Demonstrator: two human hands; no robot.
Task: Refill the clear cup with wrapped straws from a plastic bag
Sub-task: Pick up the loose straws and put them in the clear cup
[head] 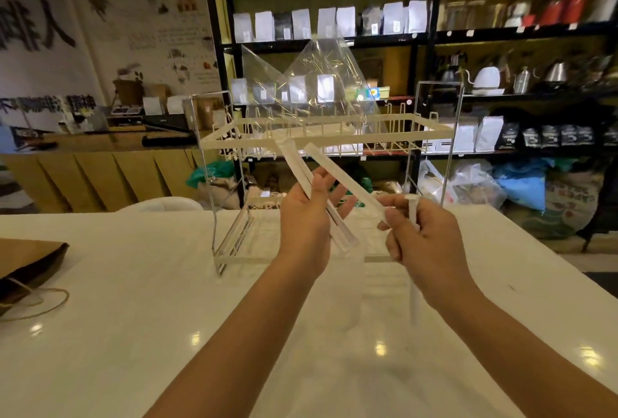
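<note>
My left hand [309, 217] grips a wrapped straw [296, 163] that slants up to the left, its lower end reaching toward the clear cup [347, 287] on the white table. My right hand [424, 237] pinches a second wrapped straw [341, 176] slanting up-left, and another straw [414, 297] hangs down through its fingers beside the cup. The cup stands between my wrists and is hard to make out. A clear plastic bag [317, 83] sits crumpled on top of the wire rack behind my hands.
A two-tier wire rack [334, 138] stands on the white table [133, 334] just beyond the cup. A brown paper bag [26, 260] with a string handle lies at the left edge. Dark shelves [434, 36] with pouches and kettles fill the background.
</note>
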